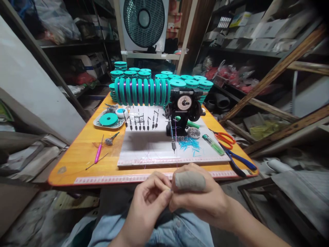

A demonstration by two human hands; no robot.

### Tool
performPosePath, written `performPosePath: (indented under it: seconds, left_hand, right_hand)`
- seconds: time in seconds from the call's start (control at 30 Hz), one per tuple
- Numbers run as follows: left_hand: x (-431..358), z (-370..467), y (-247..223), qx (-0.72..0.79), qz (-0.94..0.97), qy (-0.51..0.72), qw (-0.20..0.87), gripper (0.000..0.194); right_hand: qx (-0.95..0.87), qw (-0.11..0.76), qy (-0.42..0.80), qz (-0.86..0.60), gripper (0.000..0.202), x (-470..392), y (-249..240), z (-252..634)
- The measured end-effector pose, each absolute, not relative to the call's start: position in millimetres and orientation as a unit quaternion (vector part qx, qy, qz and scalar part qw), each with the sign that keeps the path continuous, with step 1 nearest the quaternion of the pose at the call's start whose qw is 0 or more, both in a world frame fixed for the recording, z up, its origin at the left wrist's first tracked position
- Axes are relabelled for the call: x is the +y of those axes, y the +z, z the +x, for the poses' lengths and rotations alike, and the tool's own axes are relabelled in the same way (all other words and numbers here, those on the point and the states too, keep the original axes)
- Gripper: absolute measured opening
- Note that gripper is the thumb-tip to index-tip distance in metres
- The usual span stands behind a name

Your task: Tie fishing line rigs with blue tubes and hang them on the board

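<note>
My left hand [151, 202] is closed in a pinch at the near edge of the table, its fingertips against my right hand [196, 192]. What lies between the left fingertips is too small to make out. The fingers of my right hand are curled together, with a grey wrap [190, 181] round one of them. A thin purple thread [176, 154] runs down from the black winding device [183, 106] to the right fingers. Beyond the hands, a row of teal spools [142, 92] with purple line sits on the device, and small dark weights [140, 127] hang below it.
Orange scissors [226, 138], blue-handled pliers [241, 160] and a green cutter [214, 145] lie at the right. Blue pieces [189, 144] are on the white board [136, 151]. A purple tool [98, 152] and a tray [97, 125] are at the left. Stacked spools [177, 83] stand behind.
</note>
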State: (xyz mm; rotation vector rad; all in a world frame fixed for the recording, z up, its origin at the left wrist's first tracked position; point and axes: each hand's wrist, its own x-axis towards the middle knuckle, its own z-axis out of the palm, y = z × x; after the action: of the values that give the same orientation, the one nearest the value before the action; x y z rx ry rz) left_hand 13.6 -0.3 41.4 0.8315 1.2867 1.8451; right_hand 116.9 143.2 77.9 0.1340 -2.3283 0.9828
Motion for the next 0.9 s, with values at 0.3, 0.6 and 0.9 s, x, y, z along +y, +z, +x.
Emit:
performPosePath:
  seconds: [0.3, 0.6, 0.9]
  left_hand:
    - [3.5, 3.2, 40.8, 0.552, 0.672, 0.435, -0.233, 0.025]
    - [-1.7, 18.6, 44.2, 0.457, 0.214, 0.751, 0.425, 0.023]
    - [1.3, 17.0, 37.1, 0.412, 0.219, 0.756, 0.460, 0.021]
  right_hand:
    - [-0.863, 0.375, 0.338, -0.001, 0.014, 137.4, 83.7, 93.7]
    - [-0.892, 0.250, 0.358, 0.119, 0.021, 148.9, 64.2, 123.5]
    - [-0.851, 0.202, 0.484, 0.011, 0.007, 144.0, 67.4, 122.8]
